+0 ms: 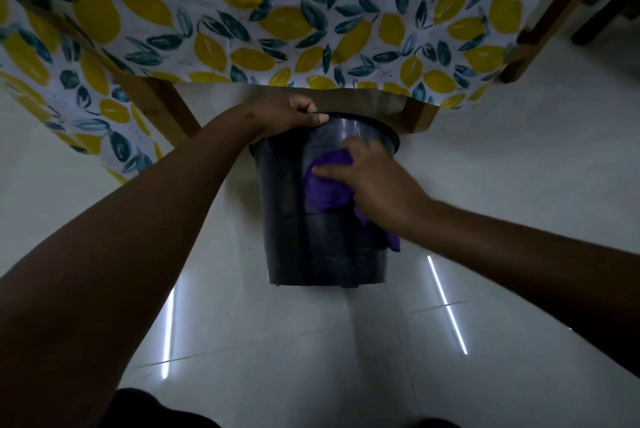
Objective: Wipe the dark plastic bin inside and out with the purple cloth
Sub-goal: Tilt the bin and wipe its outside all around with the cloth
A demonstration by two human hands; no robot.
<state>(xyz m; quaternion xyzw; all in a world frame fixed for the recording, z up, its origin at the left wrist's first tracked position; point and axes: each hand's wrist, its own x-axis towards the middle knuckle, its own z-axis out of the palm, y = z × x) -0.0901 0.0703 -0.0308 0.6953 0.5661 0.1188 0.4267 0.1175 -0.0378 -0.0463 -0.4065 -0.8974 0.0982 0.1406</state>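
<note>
- Head view: the dark plastic bin is seen on the tiled floor, just before the near edge of a table draped in a lemon-print cloth; whether it is tipped cannot be told.
- Its rim is gripped by the left hand, fingers curled over the lip.
- The purple cloth is bunched and pressed to the outer wall by the right hand, laid fairly flat, fingertips blurred.
- The outside wipe is judged to be in hand.
- Next, the bin would need to be turned by the rim so that unwiped wall is presented, and held firm against sliding.
</note>
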